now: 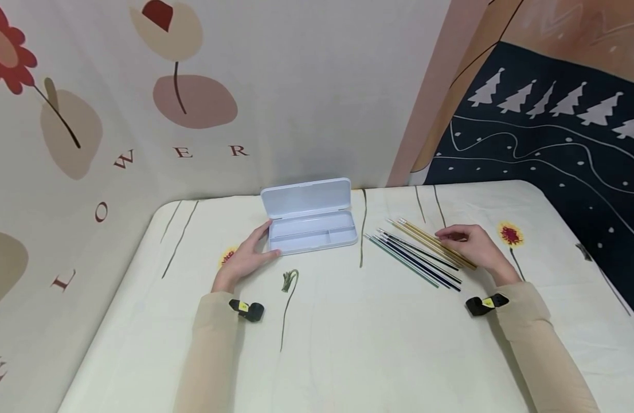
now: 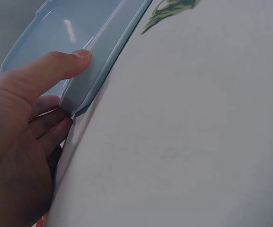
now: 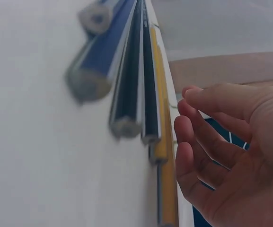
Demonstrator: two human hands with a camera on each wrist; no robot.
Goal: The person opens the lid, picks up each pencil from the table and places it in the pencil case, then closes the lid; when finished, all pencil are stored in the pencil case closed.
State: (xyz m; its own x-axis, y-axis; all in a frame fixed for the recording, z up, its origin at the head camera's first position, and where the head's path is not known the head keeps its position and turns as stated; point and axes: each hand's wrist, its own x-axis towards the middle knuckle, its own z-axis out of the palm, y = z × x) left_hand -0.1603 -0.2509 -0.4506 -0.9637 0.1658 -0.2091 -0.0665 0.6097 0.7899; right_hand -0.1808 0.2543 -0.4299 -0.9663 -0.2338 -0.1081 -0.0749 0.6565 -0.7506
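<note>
A pale blue pencil case (image 1: 313,229) stands on the table with its lid (image 1: 306,199) raised at the back. Its long compartments are bare inside. My left hand (image 1: 249,259) grips the case's left end, thumb (image 2: 82,59) over the front corner and fingers along the side. To the right lies a loose bundle of pencils (image 1: 417,261), several dark or green and several yellow. My right hand (image 1: 472,246) hovers by the yellow pencils (image 1: 441,246), fingers loosely bent. In the right wrist view its fingertips (image 3: 186,156) stand beside the pencil ends with nothing between them.
A pale cloth (image 1: 337,344) printed with flowers and stems covers the table. Behind the case rises a wall hanging (image 1: 317,97) with printed letters and flowers; a dark panel with trees (image 1: 544,132) hangs at the right. Both wrists wear small black cameras (image 1: 254,312).
</note>
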